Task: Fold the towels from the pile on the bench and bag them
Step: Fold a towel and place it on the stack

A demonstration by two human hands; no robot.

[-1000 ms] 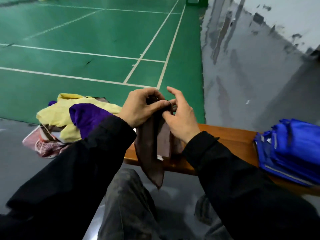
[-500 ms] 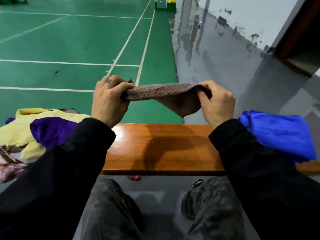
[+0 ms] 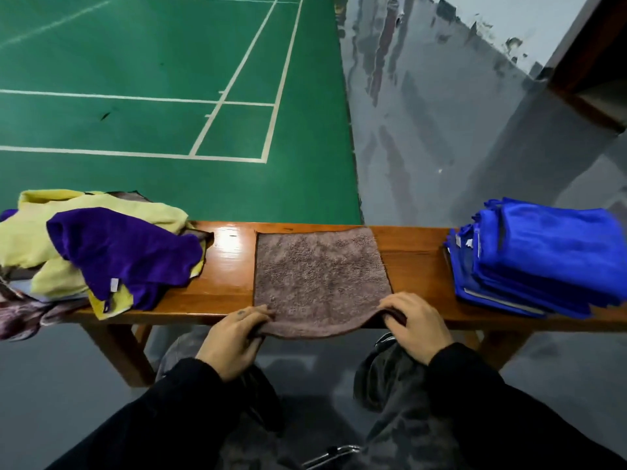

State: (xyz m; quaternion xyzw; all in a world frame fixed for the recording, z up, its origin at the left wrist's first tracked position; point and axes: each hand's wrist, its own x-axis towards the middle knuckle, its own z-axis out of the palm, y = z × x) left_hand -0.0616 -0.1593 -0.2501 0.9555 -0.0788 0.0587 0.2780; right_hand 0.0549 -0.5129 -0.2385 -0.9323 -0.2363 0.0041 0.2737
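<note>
A brown towel (image 3: pixel 315 279) lies spread flat across the middle of the wooden bench (image 3: pixel 414 262), its near edge hanging slightly over the front. My left hand (image 3: pixel 234 340) pinches the towel's near left corner. My right hand (image 3: pixel 415 325) grips the near right corner, fingers curled over the cloth. On the left end of the bench sits the loose pile: a purple towel (image 3: pixel 129 256) on top of yellow towels (image 3: pixel 30 232).
A blue bag (image 3: pixel 543 259), lying flat in folds, rests on the bench's right end. A patterned cloth (image 3: pixel 20 313) hangs off the far left. Beyond the bench are a green court floor (image 3: pixel 142 96) and a grey wall. My knees are under the bench's front edge.
The brown towel went from bunched in both hands, to stretched in the air, to laid flat on the bench. Both hands came down to the bench's front edge.
</note>
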